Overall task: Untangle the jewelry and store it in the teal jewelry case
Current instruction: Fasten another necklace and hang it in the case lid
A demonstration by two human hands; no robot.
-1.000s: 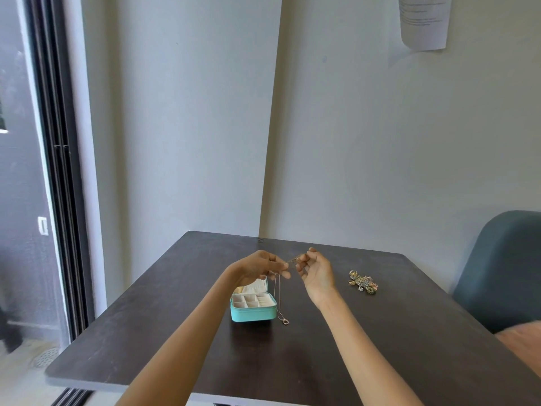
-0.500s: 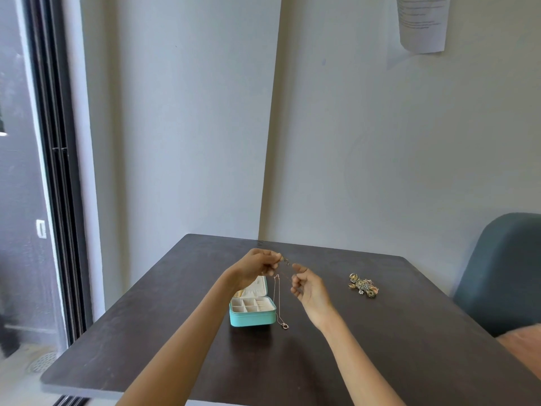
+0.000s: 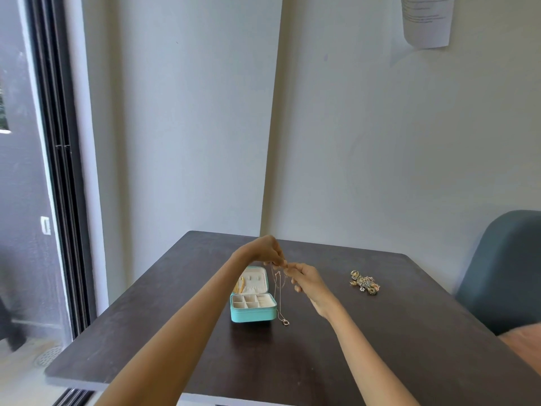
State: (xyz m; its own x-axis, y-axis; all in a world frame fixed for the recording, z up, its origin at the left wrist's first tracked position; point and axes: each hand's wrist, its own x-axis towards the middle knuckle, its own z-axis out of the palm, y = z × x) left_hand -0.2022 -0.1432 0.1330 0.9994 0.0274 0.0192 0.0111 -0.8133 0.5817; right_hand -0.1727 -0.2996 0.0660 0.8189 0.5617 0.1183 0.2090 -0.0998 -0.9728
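At your far left stands a dark-framed sliding glass door (image 3: 63,177), and the dark brown rectangular wooden table (image 3: 380,347) fills the lower middle of your view, pushed into a corner of pale grey walls.

Your left forearm reaches up and inward over the table. Your left hand (image 3: 268,251) is raised above the case with its fingertips pinched narrow on the top of a thin gold chain necklace (image 3: 278,291). The chain hangs straight down from that pinch, and its small ring-shaped pendant (image 3: 285,322) lies at or just above the tabletop, just beside the case's front right corner; you cannot tell from here whether it touches the wood.

Below your left hand sits the small teal jewelry case (image 3: 253,313), open, its cream-lined lid tilted back. The base shows a grid of pale compartments, and a gold piece (image 3: 240,284) hangs on the left inside of the lid.

Your right hand (image 3: 307,281) is just right of the left one, fingers curled in a loose fist, fingertips closed on the same chain near its top, nearly touching your left fingertips.

Further right, well apart from the case, a tangled heap of gold and silver jewelry (image 3: 364,282) rests on the table. At the right edge is a dark blue-grey padded chair back (image 3: 503,268), and a curled white paper sheet (image 3: 426,20) hangs on the wall above.
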